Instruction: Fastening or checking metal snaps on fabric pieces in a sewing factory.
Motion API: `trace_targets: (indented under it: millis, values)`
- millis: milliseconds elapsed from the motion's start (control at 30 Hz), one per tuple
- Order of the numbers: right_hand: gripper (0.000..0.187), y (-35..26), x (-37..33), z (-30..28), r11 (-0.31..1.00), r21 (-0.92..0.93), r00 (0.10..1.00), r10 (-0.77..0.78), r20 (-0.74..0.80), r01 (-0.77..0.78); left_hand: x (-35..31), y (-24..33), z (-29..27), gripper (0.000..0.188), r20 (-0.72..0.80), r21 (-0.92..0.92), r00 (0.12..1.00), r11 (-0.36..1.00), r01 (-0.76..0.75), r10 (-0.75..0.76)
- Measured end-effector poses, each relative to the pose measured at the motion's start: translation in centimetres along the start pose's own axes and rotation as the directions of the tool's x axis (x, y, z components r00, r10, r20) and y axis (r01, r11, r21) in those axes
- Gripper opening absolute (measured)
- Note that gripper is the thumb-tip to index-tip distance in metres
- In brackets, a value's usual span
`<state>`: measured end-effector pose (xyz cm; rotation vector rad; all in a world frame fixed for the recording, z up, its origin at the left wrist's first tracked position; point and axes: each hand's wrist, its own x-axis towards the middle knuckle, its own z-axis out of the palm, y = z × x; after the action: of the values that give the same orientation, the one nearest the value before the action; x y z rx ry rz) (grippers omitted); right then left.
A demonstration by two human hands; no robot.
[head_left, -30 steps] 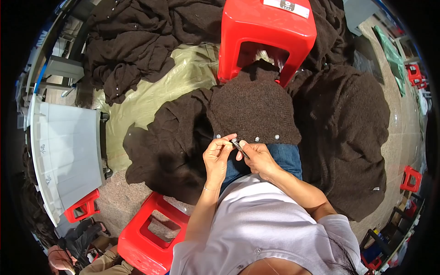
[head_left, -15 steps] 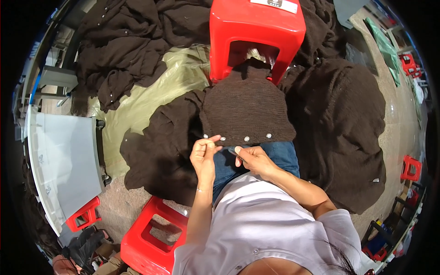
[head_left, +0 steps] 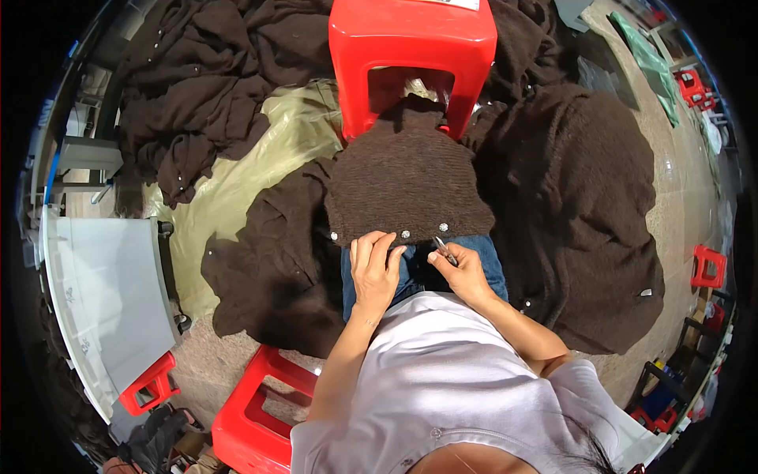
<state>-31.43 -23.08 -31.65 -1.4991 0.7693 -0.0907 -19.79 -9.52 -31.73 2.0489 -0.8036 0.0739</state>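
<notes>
A dark brown knitted garment (head_left: 407, 178) lies across my lap, with several pale, shiny buttons (head_left: 406, 235) along its near edge. My left hand (head_left: 375, 268) grips that edge beside a button, its fingers on the knit and its thumb bent in below. To its right, my right hand (head_left: 464, 275) is closed around small metal thread snips (head_left: 446, 252). Their pointed tip reaches up toward the garment's edge near the rightmost button. The palm hides most of the handle.
A red stool (head_left: 414, 47) stands just beyond the garment; another red stool (head_left: 260, 411) is at lower left. Brown knit piles (head_left: 584, 213) surround my legs. Yellowish plastic sheeting (head_left: 237, 182) covers floor at left, near a white panel (head_left: 110, 292).
My left hand has moved right along the buttoned edge. My right hand has shifted right and turned, so the snips now show pointing up at the knit. The view has shifted slightly.
</notes>
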Motion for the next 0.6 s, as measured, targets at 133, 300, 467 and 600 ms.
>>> trace_targets:
  millis: [133,300,467,600]
  values:
    - [0.02,-0.3,-0.1,-0.2,0.999,0.035,1.0,0.026,0.017,-0.027,0.0,-0.4,1.0,0.016,0.011,0.182,0.998,0.981,-0.063,0.062]
    - [0.033,-1.6,-0.5,-0.3,0.999,0.052,0.998,0.011,0.068,-0.014,0.4,0.1,0.8,0.008,-0.013,0.254,0.997,0.965,-0.064,0.07]
    - [0.055,-2.7,-0.8,-0.4,0.871,0.293,0.888,0.281,0.363,-0.395,-0.4,1.2,0.2,0.003,0.085,-0.345,0.952,0.888,0.305,-0.295]
    - [0.049,-3.5,-1.2,0.5,0.879,0.233,0.866,0.304,0.397,-0.415,-1.0,1.5,0.1,0.003,0.262,-0.635,0.85,0.581,0.509,-0.458]
